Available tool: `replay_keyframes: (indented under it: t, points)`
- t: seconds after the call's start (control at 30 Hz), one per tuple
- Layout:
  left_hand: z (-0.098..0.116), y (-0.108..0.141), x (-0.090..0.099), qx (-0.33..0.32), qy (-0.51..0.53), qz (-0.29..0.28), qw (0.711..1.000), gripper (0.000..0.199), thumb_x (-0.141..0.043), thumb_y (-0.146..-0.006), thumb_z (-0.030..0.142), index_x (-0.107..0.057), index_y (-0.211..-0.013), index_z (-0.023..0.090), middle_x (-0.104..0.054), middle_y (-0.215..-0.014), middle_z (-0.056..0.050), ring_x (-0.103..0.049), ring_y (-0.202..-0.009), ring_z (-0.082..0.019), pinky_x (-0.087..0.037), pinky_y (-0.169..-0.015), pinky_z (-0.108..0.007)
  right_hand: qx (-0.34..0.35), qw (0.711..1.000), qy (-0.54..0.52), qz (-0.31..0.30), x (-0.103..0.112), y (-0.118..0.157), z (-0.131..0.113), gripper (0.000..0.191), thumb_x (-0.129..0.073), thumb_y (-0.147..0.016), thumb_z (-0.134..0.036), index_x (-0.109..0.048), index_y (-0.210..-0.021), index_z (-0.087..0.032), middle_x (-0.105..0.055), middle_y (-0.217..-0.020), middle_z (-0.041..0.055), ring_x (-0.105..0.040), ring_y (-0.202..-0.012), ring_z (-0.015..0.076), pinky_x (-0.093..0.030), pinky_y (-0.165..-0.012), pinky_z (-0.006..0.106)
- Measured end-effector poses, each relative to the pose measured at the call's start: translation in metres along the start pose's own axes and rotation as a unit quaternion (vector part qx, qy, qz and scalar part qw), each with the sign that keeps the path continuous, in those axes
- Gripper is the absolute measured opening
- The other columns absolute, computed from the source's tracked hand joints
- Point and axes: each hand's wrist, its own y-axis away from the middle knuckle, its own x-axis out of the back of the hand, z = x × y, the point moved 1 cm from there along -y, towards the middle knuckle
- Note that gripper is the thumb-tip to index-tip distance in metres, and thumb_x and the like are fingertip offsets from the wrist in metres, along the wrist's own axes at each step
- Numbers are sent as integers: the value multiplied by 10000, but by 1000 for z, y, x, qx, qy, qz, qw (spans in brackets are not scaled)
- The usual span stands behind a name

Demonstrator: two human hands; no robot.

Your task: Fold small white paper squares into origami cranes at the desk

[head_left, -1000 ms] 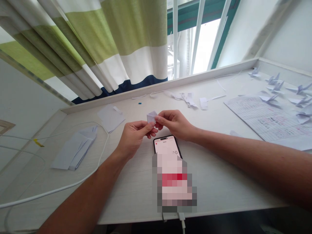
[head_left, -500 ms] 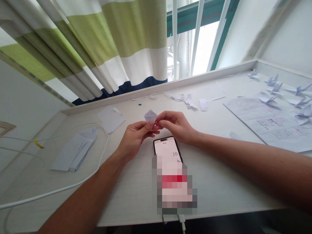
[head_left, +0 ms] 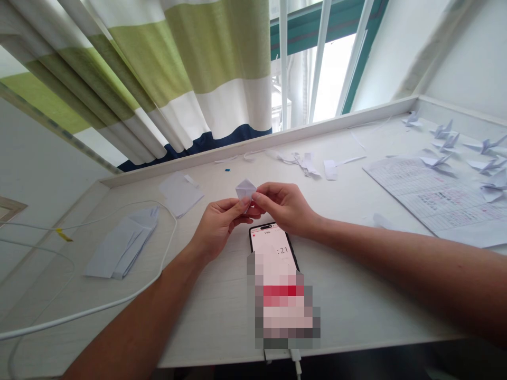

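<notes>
A small folded piece of white paper is held up above the desk, between both hands. My left hand pinches its lower left part, thumb on top and fingers beneath. My right hand grips the paper's right edge between thumb and index finger. Just below the hands lies a phone with a lit screen, its lower part pixelated.
Folded paper cranes stand at the back right beside a written sheet. Paper strips lie behind the hands. Paper sheets, a folded stack and a white cable are on the left.
My right thumb and index finger have closed onto the paper's right edge. The paper has shifted slightly right. The number on the phone has gone from 20 to 21.
</notes>
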Motion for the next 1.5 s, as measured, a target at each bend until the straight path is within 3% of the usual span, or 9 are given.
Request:
replay_keyframes:
  t: [0.2, 0.4, 0.6, 0.7, 0.87, 0.97, 1.07, 1.27, 1.5]
  points:
    - [0, 3, -1, -35, -107, 7, 994, 365, -861, -827, 532, -856, -842, 167, -823, -814, -100, -752, -760, -201, -596, -753, -329, -26, 999, -19, -13, 3, -4, 2, 315, -815, -872, -453, -747, -991, -169, -766, -942, 58, -698, -808, 178, -576, -723, 321]
    - [4, 8, -8, -62, -162, -13, 985, 389, -878, -782, 571, -874, -839, 186, -818, -759, -89, -700, -673, -201, -587, -682, -340, -66, 989, -115, -61, 2, -4, 1, 296, -867, -822, -423, -726, -890, -172, -716, -696, -4, -683, -628, 164, -558, -576, 301]
    - [6, 9, -10, -63, -174, -15, 983, 378, -884, -769, 571, -868, -796, 194, -818, -762, -94, -686, -658, -198, -568, -664, -337, -67, 975, -187, -101, 1, -5, -3, 267, -873, -831, -386, -711, -810, -175, -667, -656, -33, -654, -589, 142, -563, -574, 301]
    - [6, 8, -10, -68, -175, -5, 982, 382, -877, -775, 576, -857, -782, 195, -812, -756, -90, -697, -670, -206, -570, -675, -341, -58, 983, -148, -90, 3, -7, 1, 279, -845, -858, -426, -732, -835, -173, -687, -694, -15, -651, -617, 144, -562, -607, 310]
    - [1, 4, -7, -79, -177, 24, 981, 431, -821, -825, 620, -854, -823, 190, -810, -799, -94, -721, -744, -209, -558, -700, -326, -23, 1000, 14, 10, 8, -7, 6, 319, -817, -881, -463, -740, -1000, -178, -725, -860, 25, -662, -762, 161, -545, -684, 309]
    - [-2, 2, -4, -89, -179, 45, 979, 435, -810, -835, 624, -848, -834, 190, -797, -798, -80, -702, -748, -195, -531, -667, -301, -25, 999, 33, -4, 7, -6, 5, 308, -763, -919, -481, -707, -920, -178, -722, -846, 35, -661, -765, 169, -536, -679, 311]
    - [-5, 0, -1, -104, -204, 64, 971, 415, -805, -851, 601, -839, -894, 190, -795, -838, -71, -701, -779, -192, -530, -680, -294, -27, 999, 30, -26, 6, -6, 5, 204, -699, -942, -377, -718, -905, -177, -745, -860, 44, -669, -780, 171, -536, -702, 311]
    - [-2, 3, 1, -239, -298, 154, 911, 401, -849, -849, 427, -753, -1193, 245, -790, -1035, -54, -731, -977, -201, -549, -809, -289, -69, 995, 67, -17, 6, -7, 8, 119, -631, -874, -233, -695, -789, -182, -681, -726, 16, -630, -669, 150, -502, -621, 289]
    - [-2, 4, 4, -248, -327, 133, 902, 254, -847, -846, 454, -806, -973, 238, -802, -952, -48, -726, -829, -189, -518, -661, -272, -88, 992, 72, -49, 3, -4, 4, 171, -672, -896, -304, -655, -770, -189, -672, -712, 16, -630, -669, 156, -492, -596, 281]
